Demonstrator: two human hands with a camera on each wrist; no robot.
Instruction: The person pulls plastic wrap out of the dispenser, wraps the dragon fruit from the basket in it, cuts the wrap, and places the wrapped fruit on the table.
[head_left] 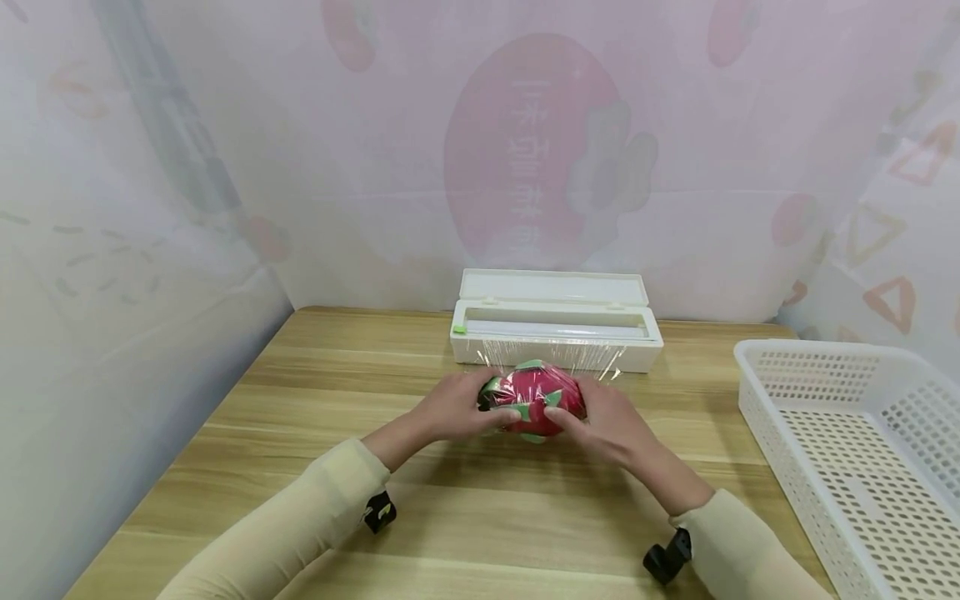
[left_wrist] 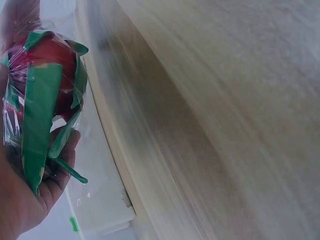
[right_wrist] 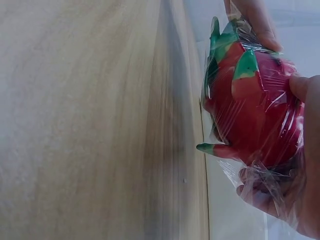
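- Nearest me are two pale sleeves, soft and faintly creased, with a small black camera under the left wrist and its twin under the right.
- The left hand is curled round one end of the fruit, thumb across the near side; perhaps this steadies the end with the stem.
- The right hand mirrors it, thumb on the near side and fingers bent round the other end, so the weight seems shared.
- Between them is the dragon fruit, lying crosswise in front of the box: a plump red oval with green-tipped, leaf-like scales, smooth enough that I suspect a model. I cannot tell whether its underside touches the surface.
- Clear film covers it, glossy and thin, wrinkled over the red and bunched at the right hand's fingers. It fans back towards the box in shiny creases, probably because the sheet is unsevered and the grip tensions it.
- To the right, a white basket of perforated plastic sits within reach on the wood-grained surface.
- Beyond the fruit, the long white box faces the person, lid tipped back, presumably so the pale roll inside can feed forward.
- Behind hangs a creased, pinkish printed cloth.
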